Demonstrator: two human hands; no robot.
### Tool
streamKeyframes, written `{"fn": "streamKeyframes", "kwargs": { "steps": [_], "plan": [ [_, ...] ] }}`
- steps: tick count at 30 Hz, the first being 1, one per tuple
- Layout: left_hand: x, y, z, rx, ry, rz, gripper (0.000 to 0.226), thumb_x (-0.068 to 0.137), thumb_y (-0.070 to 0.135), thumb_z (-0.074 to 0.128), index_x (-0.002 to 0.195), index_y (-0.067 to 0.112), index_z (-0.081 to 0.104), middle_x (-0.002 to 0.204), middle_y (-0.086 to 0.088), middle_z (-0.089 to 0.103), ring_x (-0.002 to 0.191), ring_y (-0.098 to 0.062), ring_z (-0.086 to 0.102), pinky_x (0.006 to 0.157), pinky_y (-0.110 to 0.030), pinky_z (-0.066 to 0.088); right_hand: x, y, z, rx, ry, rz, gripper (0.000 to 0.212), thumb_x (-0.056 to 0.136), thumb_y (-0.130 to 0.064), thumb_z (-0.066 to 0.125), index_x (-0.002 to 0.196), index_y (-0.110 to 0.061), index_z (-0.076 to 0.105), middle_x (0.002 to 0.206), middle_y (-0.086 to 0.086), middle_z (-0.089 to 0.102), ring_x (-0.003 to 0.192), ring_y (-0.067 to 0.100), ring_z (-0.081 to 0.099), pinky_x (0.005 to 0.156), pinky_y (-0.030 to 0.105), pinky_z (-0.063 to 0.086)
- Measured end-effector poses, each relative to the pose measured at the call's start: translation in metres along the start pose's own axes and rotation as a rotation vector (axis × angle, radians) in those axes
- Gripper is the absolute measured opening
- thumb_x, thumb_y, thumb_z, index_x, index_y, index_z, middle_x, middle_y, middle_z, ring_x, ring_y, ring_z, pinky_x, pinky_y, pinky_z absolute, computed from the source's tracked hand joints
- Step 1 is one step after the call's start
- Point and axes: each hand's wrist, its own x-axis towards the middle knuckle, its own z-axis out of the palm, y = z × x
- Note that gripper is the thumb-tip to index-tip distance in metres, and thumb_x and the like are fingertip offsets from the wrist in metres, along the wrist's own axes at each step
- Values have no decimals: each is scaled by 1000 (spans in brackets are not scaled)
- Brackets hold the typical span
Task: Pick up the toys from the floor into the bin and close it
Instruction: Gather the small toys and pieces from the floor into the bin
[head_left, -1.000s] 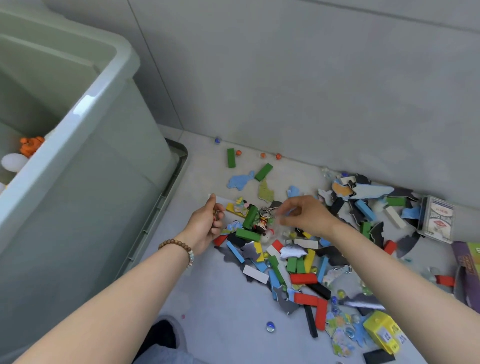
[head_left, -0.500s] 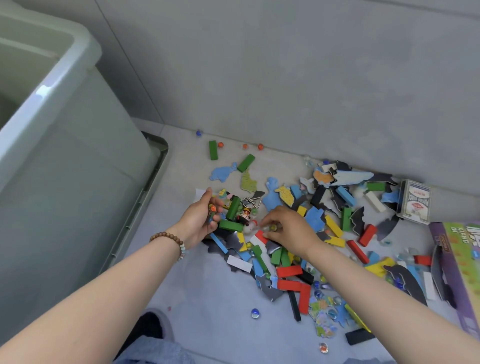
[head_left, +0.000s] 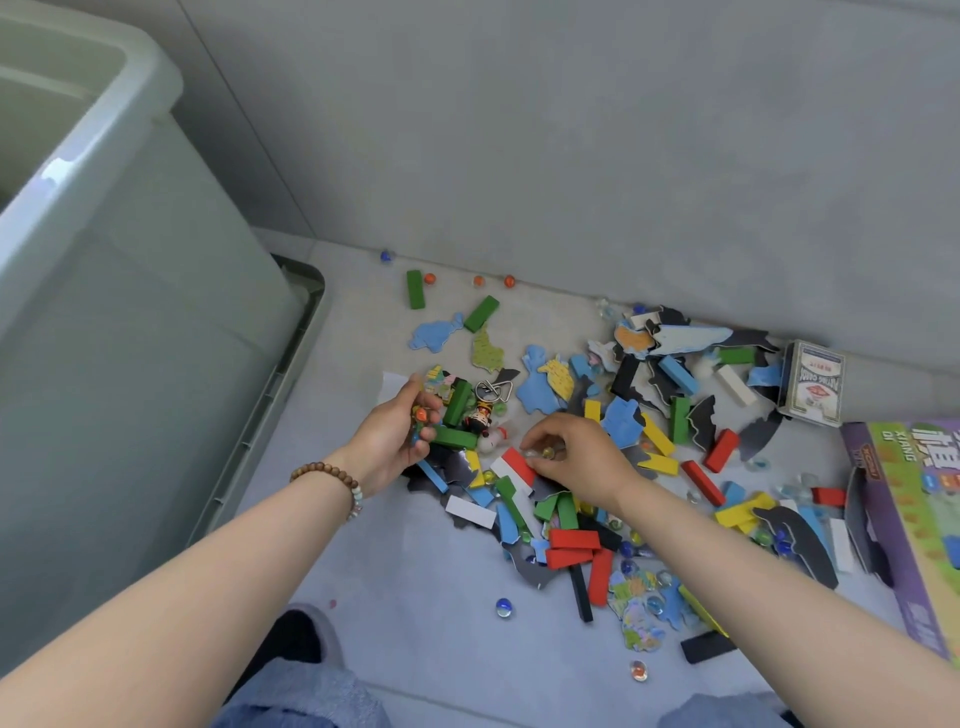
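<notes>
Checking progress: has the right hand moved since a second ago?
Yes. The right hand, pinching a marble, drew back from the metal ring, away from the wall.

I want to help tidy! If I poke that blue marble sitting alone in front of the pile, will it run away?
Probably: the blue marble is round and glossy on a smooth floor, so a poke would likely send it rolling. It looks like glass, so perhaps slippery and heavy for its size. A firm pinch should hold it.
</notes>
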Motion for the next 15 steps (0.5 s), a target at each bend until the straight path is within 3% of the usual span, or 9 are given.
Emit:
{"fn": "streamKeyframes", "kwargs": {
  "steps": [5, 7, 10, 15],
  "plan": [
    [-2, -5, 1, 4, 3, -4, 42, 96, 46, 39, 76, 12, 53, 64, 1, 42, 42, -4, 39, 33, -12, 33, 1, -3, 2, -13, 0, 26, 10, 80, -9, 68, 86, -16, 68, 93, 1, 65, 85, 16, 60, 78, 30, 53],
    [-3, -6, 2, 7, 3, -4, 41, 96, 46, 39, 77, 12, 53, 63, 1, 42, 42, -4, 39, 33, -12, 34, 1, -3, 1, 106, 29, 81, 11, 79, -5, 68, 82, -15, 68, 87, 0, 66, 79, 12, 59, 74, 20, 52],
    [-3, -7, 5, 8, 2, -9, 41, 96, 46, 39, 77, 12, 53, 63, 1, 42, 42, -4, 39, 33, -11, 34, 1, -4, -2, 474, 141, 224, 10, 79, -4, 70, 80, -14, 69, 79, -4, 66, 71, 6, 57, 67, 9, 48],
    [-4, -8, 11, 14, -4, -6, 40, 98, 43, 38, 77, 12, 52, 64, 1, 44, 43, -5, 38, 33, -11, 33, 4, -9, -13, 1176, 148, 375, 14, 85, 6, 59, 88, -7, 65, 86, 6, 66, 79, 13, 63, 75, 16, 56]
  ]
}}
